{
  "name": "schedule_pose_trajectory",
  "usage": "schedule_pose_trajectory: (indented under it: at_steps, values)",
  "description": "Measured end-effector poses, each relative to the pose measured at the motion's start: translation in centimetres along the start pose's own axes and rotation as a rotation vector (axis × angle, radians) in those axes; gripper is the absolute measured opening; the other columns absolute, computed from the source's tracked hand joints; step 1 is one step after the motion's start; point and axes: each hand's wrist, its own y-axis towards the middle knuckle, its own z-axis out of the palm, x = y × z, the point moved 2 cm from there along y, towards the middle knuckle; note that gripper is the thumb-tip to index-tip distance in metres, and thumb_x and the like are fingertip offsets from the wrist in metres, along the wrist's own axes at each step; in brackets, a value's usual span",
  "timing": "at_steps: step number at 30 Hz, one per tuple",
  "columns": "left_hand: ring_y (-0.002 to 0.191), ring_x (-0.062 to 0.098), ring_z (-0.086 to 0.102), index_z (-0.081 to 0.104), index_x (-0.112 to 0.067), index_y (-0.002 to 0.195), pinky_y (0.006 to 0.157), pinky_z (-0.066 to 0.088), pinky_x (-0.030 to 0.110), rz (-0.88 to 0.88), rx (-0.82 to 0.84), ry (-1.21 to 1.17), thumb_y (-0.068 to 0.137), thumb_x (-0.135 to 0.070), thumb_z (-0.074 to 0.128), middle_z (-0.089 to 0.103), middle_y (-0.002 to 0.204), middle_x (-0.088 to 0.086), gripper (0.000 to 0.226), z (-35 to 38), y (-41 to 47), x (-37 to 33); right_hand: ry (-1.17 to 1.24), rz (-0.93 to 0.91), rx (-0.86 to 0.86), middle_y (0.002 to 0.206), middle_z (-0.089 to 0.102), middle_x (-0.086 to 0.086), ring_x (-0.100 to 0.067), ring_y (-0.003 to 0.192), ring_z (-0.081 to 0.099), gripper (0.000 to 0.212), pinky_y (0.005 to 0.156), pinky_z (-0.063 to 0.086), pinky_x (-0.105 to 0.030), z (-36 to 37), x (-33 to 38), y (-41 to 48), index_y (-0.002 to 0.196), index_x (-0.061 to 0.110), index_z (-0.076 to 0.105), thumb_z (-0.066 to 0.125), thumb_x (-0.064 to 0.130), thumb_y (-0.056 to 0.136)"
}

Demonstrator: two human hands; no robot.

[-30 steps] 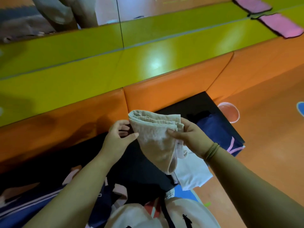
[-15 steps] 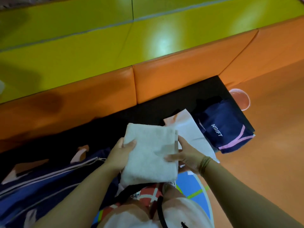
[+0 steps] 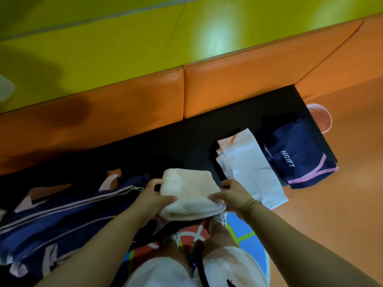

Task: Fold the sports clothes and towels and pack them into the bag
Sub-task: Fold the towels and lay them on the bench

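A folded cream towel (image 3: 189,193) sits flat between both hands, just above the black mat's front edge. My left hand (image 3: 152,200) grips its left side, thumb on top and fingers under. My right hand (image 3: 233,196) grips its right side the same way. The navy sports bag (image 3: 68,216) with pink trim lies to the left, its zipper pull near my left hand. Right of the towel lie a folded white garment (image 3: 250,168) and folded navy shorts (image 3: 296,160) with pink piping.
Everything rests on a black mat (image 3: 180,141) in front of orange padded blocks (image 3: 238,79) and a yellow-green ledge (image 3: 145,38). Orange floor spreads to the right, with a pink circle marking (image 3: 320,119). My legs and shoes stand on a coloured floor graphic below.
The towel went from hanging, half folded and raised, to a flat compact fold held lower and closer to me. The view tilted down toward the mat and bag.
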Motion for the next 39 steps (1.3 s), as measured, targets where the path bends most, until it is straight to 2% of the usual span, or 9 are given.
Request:
schedule_pose_trajectory:
  at_steps: [2, 5, 9, 15, 21, 24, 28, 32, 39]
  values:
    - [0.089, 0.024, 0.061, 0.043, -0.026, 0.127, 0.069, 0.057, 0.042, 0.054, -0.035, 0.117, 0.078, -0.016, 0.075, 0.056, 0.102, 0.004, 0.059, -0.1, 0.3, -0.3, -0.135, -0.086, -0.05, 0.101, 0.056, -0.004, -0.024, 0.091, 0.056, 0.055, 0.081, 0.05, -0.036, 0.1, 0.7, 0.4, 0.117, 0.015, 0.046, 0.078, 0.008, 0.072]
    - [0.096, 0.022, 0.058, 0.046, -0.025, 0.125, 0.07, 0.053, 0.032, 0.184, -0.121, 0.209, 0.078, -0.019, 0.076, 0.055, 0.109, 0.003, 0.056, -0.3, 0.7, -1.3, -0.254, -0.237, -0.131, 0.111, 0.057, -0.003, -0.022, 0.1, 0.057, 0.053, 0.094, 0.05, -0.038, 0.3, 2.4, 0.8, 0.125, 0.01, 0.05, 0.074, 0.011, 0.077]
    - [0.105, 0.016, 0.054, 0.049, -0.025, 0.13, 0.08, 0.047, 0.028, 0.296, -0.176, 0.166, 0.08, -0.015, 0.072, 0.054, 0.115, -0.003, 0.056, -0.8, 1.6, -2.1, -0.391, -0.389, -0.206, 0.11, 0.053, 0.005, -0.016, 0.097, 0.053, 0.046, 0.086, 0.046, -0.026, 0.1, 4.3, 1.2, 0.129, 0.015, 0.049, 0.065, 0.02, 0.086]
    - [0.118, 0.021, 0.052, 0.046, -0.022, 0.136, 0.086, 0.045, 0.028, 0.214, -0.137, 0.661, 0.088, -0.031, 0.064, 0.051, 0.136, 0.002, 0.053, -2.6, 2.3, -0.1, -0.781, -0.268, -0.242, 0.132, 0.054, -0.012, -0.03, 0.116, 0.053, 0.046, 0.095, 0.044, -0.037, -0.4, 4.2, 1.9, 0.135, 0.012, 0.044, 0.056, 0.022, 0.092]
    - [0.096, 0.018, 0.058, 0.056, -0.018, 0.118, 0.082, 0.048, 0.03, 0.211, -0.126, 0.757, 0.091, -0.031, 0.06, 0.063, 0.115, 0.004, 0.031, -5.2, 1.4, 0.9, -0.96, -0.18, -0.151, 0.125, 0.057, -0.01, -0.028, 0.107, 0.057, 0.043, 0.092, 0.049, -0.037, 1.0, 3.0, 0.7, 0.129, 0.016, 0.048, 0.056, 0.034, 0.092]
    - [0.081, 0.011, 0.057, 0.057, -0.02, 0.109, 0.077, 0.048, 0.029, 0.219, -0.129, 0.746, 0.091, -0.028, 0.06, 0.064, 0.11, 0.004, 0.021, -6.4, 0.6, 1.1, -1.021, -0.201, -0.136, 0.124, 0.058, -0.009, -0.028, 0.107, 0.057, 0.043, 0.091, 0.049, -0.038, 2.0, 3.1, -0.1, 0.13, 0.016, 0.047, 0.055, 0.036, 0.092]
    - [0.099, 0.019, 0.058, 0.056, -0.017, 0.121, 0.084, 0.048, 0.03, 0.21, -0.163, 0.735, 0.09, -0.032, 0.061, 0.062, 0.115, 0.004, 0.035, -8.1, -1.2, 2.0, -1.065, -0.261, -0.117, 0.125, 0.057, -0.009, -0.027, 0.108, 0.057, 0.043, 0.092, 0.049, -0.036, 3.3, 3.5, -1.1, 0.131, 0.017, 0.046, 0.054, 0.037, 0.092]
    - [0.099, 0.019, 0.057, 0.056, -0.013, 0.121, 0.087, 0.046, 0.03, 0.182, -0.209, 0.612, 0.089, -0.028, 0.063, 0.062, 0.113, 0.007, 0.036, -9.4, -3.0, 3.4, -1.148, -0.326, -0.056, 0.126, 0.056, -0.009, -0.026, 0.109, 0.056, 0.045, 0.092, 0.048, -0.036, 4.3, 4.3, -1.5, 0.132, 0.018, 0.044, 0.053, 0.038, 0.093]
    - [0.096, 0.021, 0.058, 0.058, -0.018, 0.102, 0.081, 0.047, 0.035, 0.136, -0.353, 0.377, 0.09, -0.023, 0.062, 0.061, 0.102, 0.003, 0.014, -10.5, -6.4, 7.8, -1.275, -0.447, 0.087, 0.129, 0.054, -0.011, -0.028, 0.109, 0.056, 0.047, 0.093, 0.048, -0.037, 7.0, 5.7, -1.7, 0.133, 0.017, 0.042, 0.052, 0.04, 0.093]
